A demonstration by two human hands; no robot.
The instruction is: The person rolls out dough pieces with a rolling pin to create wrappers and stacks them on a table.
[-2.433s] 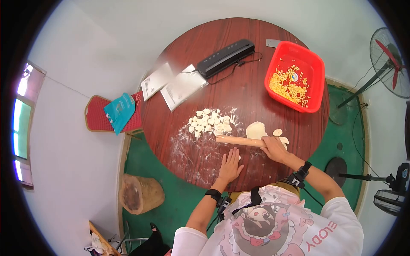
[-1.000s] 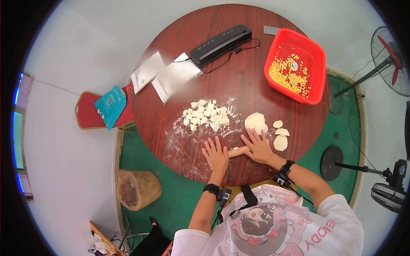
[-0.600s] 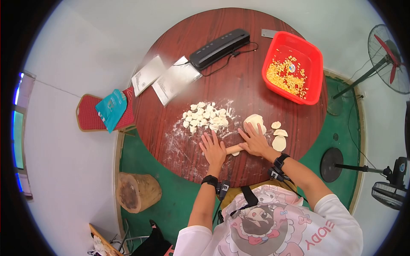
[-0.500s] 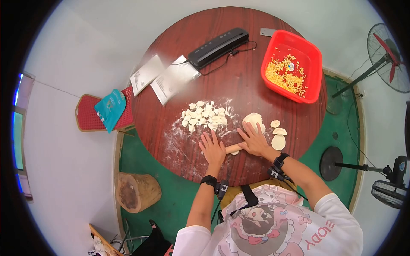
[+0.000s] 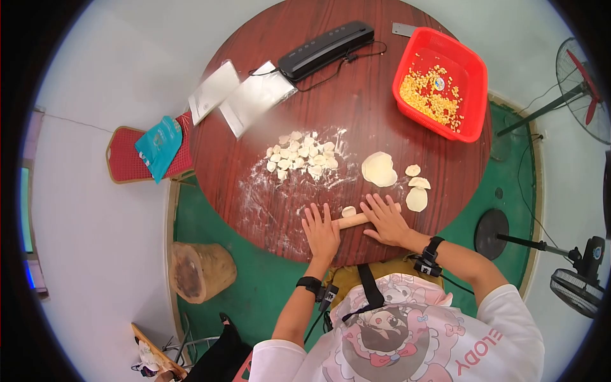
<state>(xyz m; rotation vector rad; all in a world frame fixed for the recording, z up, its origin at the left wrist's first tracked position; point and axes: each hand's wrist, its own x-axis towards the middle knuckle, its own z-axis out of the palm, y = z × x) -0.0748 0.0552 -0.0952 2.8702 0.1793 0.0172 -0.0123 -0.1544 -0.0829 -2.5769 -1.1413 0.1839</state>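
Note:
Both hands lie flat on a wooden rolling pin [image 5: 352,221] near the table's front edge. My left hand [image 5: 320,234] rests on its left end, fingers spread and pointing away from me. On the right end is my right hand [image 5: 386,221], its fingers also stretched out. A small piece of dough [image 5: 349,211] touches or lies just beyond the pin, between the hands. Past my right hand is a large flat dough sheet [image 5: 379,169]. Beside it are smaller dough rounds [image 5: 417,200]. A cluster of small dough pieces [image 5: 301,155] sits on scattered flour.
A red plastic basin [image 5: 472,95] with yellow kernels stands at the right back. Farther off are a black sealer-like appliance [image 5: 327,49] with its cord and clear plastic bags [image 5: 258,99]. Around the round table [image 5: 344,121] are a red chair [image 5: 121,159], a wooden stump [image 5: 202,272] and fans [image 5: 579,290].
My hands and the rolling pin have moved back towards me. The small dough piece, earlier at the pin's near side, now shows on its far side. The view has shifted slightly.

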